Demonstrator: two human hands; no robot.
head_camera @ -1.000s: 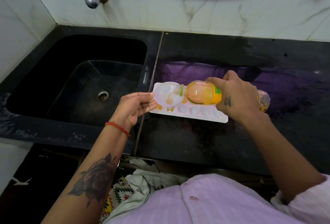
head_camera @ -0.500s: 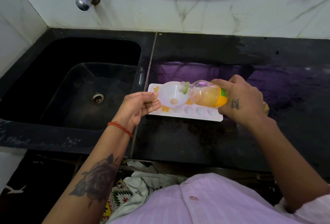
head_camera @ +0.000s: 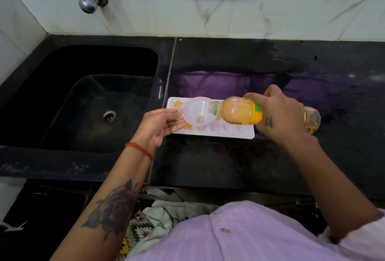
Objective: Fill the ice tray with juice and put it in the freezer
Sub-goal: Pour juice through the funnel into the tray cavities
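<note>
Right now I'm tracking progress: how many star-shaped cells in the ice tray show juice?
3 clearly: one at the ice tray's far-left corner, one on the near row below the funnel, one by the bottle neck. The funnel and hands may hide others.

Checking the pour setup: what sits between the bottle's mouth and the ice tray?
The white funnel, pinched at its rim by the left hand, sits between the juice bottle and the ice tray in the head view.

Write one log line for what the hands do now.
left hand steadies funnel | right hand tips juice bottle | ice tray partly filled
</note>
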